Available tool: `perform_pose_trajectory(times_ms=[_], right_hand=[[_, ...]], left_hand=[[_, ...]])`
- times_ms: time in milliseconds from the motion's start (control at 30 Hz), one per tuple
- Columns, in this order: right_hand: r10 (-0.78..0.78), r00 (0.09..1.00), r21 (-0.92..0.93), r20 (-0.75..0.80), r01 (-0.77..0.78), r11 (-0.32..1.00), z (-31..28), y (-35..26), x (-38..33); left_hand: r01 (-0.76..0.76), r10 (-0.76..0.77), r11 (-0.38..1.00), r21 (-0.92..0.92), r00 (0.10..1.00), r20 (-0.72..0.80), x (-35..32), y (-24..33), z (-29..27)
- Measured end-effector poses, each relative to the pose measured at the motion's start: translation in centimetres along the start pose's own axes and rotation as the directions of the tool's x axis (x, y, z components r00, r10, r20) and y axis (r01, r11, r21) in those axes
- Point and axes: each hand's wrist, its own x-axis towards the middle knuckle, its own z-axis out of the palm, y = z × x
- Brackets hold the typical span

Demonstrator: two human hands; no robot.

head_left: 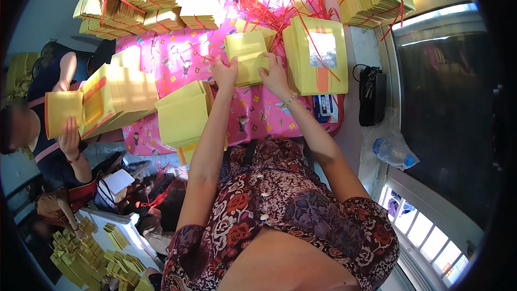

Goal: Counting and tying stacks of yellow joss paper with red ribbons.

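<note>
Touching side edges of a yellow stack [247,56], hands [225,74] [276,77] have open cloth [252,103] nearby.

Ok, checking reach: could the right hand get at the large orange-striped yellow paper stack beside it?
Probably yes: nothing solid blocks the stack, though the right hand touches a yellow paper bundle.

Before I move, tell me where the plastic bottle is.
In the head view, the plastic bottle lies toward the right, beside the window frame and below the black case.
</note>
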Motion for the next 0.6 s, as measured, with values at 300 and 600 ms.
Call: perform_pose_trajectory(times_ms=[300, 600], right_hand=[[0.016, 1.000, 0.175, -0.027, -0.011, 0.985, 1.0, 1.7, 0.5], [0.169, 0.983, 0.445, 0.072, -0.183, 0.877, 1.6, 3.9, 2.1]], left_hand=[[0.652, -0.224, 0.471, -0.594, 0.740, 0.634, -0.5, 0.7, -1.0], [0.631, -0.229, 0.571, -0.525, 0.737, 0.636, 1.4, 0.6, -0.4]])
